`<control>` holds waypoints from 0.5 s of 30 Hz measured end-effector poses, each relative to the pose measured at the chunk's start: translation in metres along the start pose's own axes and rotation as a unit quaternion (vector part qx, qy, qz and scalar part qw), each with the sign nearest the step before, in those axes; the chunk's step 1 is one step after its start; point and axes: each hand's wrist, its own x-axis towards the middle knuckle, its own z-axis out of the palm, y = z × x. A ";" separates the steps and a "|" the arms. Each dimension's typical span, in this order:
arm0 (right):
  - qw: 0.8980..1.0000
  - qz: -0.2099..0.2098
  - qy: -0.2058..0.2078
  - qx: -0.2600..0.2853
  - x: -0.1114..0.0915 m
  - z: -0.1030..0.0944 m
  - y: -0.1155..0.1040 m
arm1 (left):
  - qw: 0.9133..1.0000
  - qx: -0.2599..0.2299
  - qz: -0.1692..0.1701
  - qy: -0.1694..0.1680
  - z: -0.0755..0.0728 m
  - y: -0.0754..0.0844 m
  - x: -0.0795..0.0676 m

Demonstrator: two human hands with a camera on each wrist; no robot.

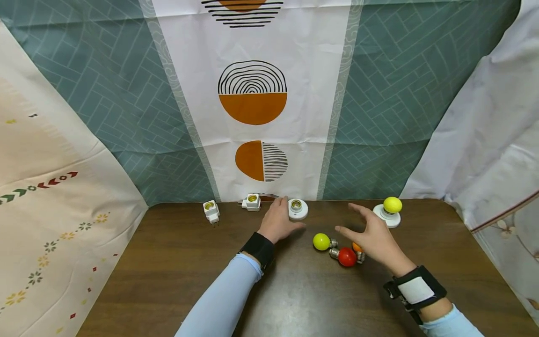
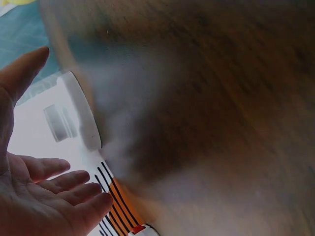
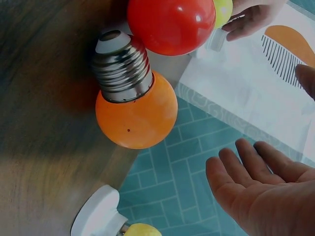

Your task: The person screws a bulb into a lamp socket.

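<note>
The bare round socket point(image 1: 297, 210) stands upright near the far edge of the table point(image 1: 202, 290), with its mouth facing upward, and I take it as the reference. The left hand point(image 1: 278, 221) is just to its left and is clearly the nearer hand; the left wrist view shows its fingers relaxed and apart from the thumb, holding nothing, and whether the skin touches the socket I cannot tell. The right hand point(image 1: 376, 238) is right of this socket and a little nearer to the person, also with loose fingers and nothing in them. Between the hands, on the socket's right and near side, lies the loose yellow bulb point(image 1: 321, 242), its long axis almost sideways and its screw end pointing rightward, away from the socket. Farther along the same direction, the red bulb point(image 1: 347, 257) points its screw end back to the left, roughly toward the socket's side. Beside it, the orange bulb point(image 3: 142, 123) has its thread toward the person. For these last two, the right hand is the nearer one, so the important relation seems to be this: bulbs by the right hand, socket by the left.
</note>
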 end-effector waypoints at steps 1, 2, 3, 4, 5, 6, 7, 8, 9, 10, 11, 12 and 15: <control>1.000 0.002 -0.001 0.000 0.000 0.000 0.000 | 1.000 0.003 -0.002 -0.003 0.001 0.000 0.002; 1.000 0.003 -0.002 0.000 0.000 0.000 0.001 | 1.000 0.006 -0.004 -0.006 0.002 0.001 0.003; 1.000 0.004 -0.003 0.000 0.000 0.000 0.002 | 1.000 0.007 -0.005 -0.008 0.003 0.001 0.004; 1.000 0.005 -0.004 -0.001 0.000 0.000 0.002 | 1.000 0.008 -0.006 -0.010 0.004 0.001 0.005; 1.000 0.006 -0.005 -0.001 0.000 0.000 0.003 | 1.000 0.008 -0.008 -0.013 0.005 0.001 0.006; 1.000 0.006 -0.005 -0.002 0.000 0.000 0.003 | 1.000 0.009 -0.010 -0.015 0.007 0.000 0.008; 1.000 0.006 -0.005 -0.004 0.000 0.000 0.004 | 1.000 0.011 -0.013 -0.016 0.008 0.000 0.009; 1.000 0.005 -0.005 -0.004 0.000 0.000 0.004 | 1.000 0.010 -0.016 -0.018 0.009 0.000 0.010; 1.000 0.005 -0.005 -0.005 0.000 0.001 0.005 | 1.000 0.009 -0.019 -0.019 0.010 0.000 0.011; 1.000 0.004 -0.005 -0.006 0.000 0.001 0.005 | 1.000 0.009 -0.022 -0.020 0.011 0.000 0.012; 1.000 0.003 -0.004 -0.007 0.000 0.001 0.005 | 0.999 0.009 -0.026 -0.022 0.012 0.001 0.013; 1.000 0.002 -0.004 -0.007 0.000 0.001 0.005 | 0.999 0.010 -0.028 -0.023 0.012 0.001 0.013; 1.000 -0.003 -0.001 -0.009 0.000 0.000 0.005 | 0.999 0.011 -0.033 -0.021 0.013 0.003 0.014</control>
